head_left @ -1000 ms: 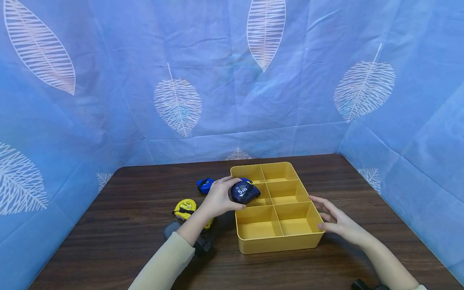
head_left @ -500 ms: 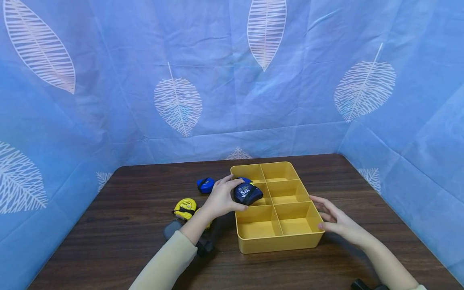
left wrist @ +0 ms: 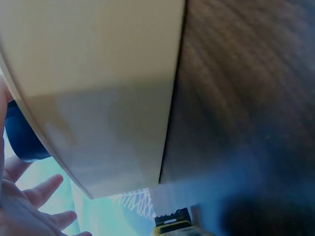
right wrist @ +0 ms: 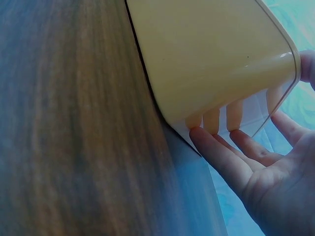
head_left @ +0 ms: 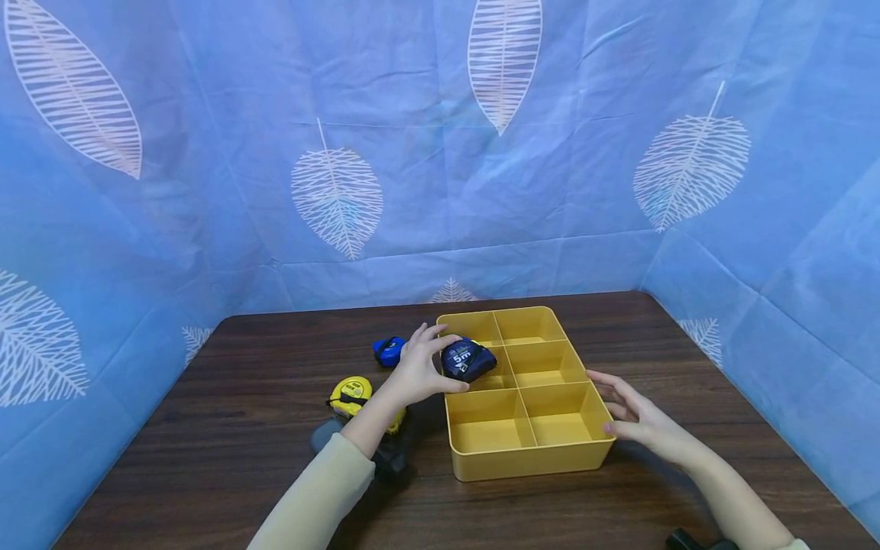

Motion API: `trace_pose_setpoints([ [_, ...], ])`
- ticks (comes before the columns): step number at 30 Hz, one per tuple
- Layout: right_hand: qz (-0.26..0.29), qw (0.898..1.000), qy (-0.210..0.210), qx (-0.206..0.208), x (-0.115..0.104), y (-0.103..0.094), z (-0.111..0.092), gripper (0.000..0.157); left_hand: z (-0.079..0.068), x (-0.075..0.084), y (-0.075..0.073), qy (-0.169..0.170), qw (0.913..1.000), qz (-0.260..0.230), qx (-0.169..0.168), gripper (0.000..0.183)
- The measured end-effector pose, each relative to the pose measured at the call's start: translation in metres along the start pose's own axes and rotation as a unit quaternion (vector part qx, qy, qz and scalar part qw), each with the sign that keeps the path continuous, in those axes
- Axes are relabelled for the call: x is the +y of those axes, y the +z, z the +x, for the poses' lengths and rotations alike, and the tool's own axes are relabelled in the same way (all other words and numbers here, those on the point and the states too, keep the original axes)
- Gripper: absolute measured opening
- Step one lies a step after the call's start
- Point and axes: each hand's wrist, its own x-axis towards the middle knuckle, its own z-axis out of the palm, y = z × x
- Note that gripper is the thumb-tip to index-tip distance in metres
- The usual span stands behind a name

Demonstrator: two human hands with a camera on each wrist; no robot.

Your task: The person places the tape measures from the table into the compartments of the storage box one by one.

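My left hand (head_left: 418, 367) holds a dark blue tape measure (head_left: 469, 361), marked 5m, at its left side between thumb and forefinger; its other fingers are spread. This tape measure sits over the middle left compartment of a yellow six-compartment box (head_left: 525, 461). Something brighter blue shows just behind it, mostly hidden. In the left wrist view, the dark tape measure (left wrist: 23, 135) stands out above the box rim. My right hand (head_left: 639, 420) rests at the box's right side, thumb near the front corner. In the right wrist view, its fingertips (right wrist: 196, 132) touch the outer wall.
Left of the box lie a blue tape measure (head_left: 389, 351) and a yellow one (head_left: 351, 395); more yellow shows by my left wrist. A dark grey thing (head_left: 325, 435) is partly behind that forearm. Blue leaf-patterned cloth (head_left: 412, 191) borders the brown table (head_left: 206, 428).
My left hand and the dark tape measure have shifted slightly, the tape measure a little toward the back. Its free fingers are spread wider. My right hand and the box have kept their places.
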Motion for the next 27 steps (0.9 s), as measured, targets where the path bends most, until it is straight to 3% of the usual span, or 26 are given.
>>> trace_pose_setpoints([
  [12, -0.001, 1.000, 0.003, 0.002, -0.001, 0.001, 0.001, 0.066, 0.006, -0.005, 0.002, 0.008, 0.9999, 0.012, -0.004, 0.072],
  [27, 0.002, 1.000, 0.004, 0.004, -0.001, 0.002, 0.002, 0.066, 0.018, -0.009, -0.001, 0.031, 0.9977, 0.011, -0.060, 0.068],
])
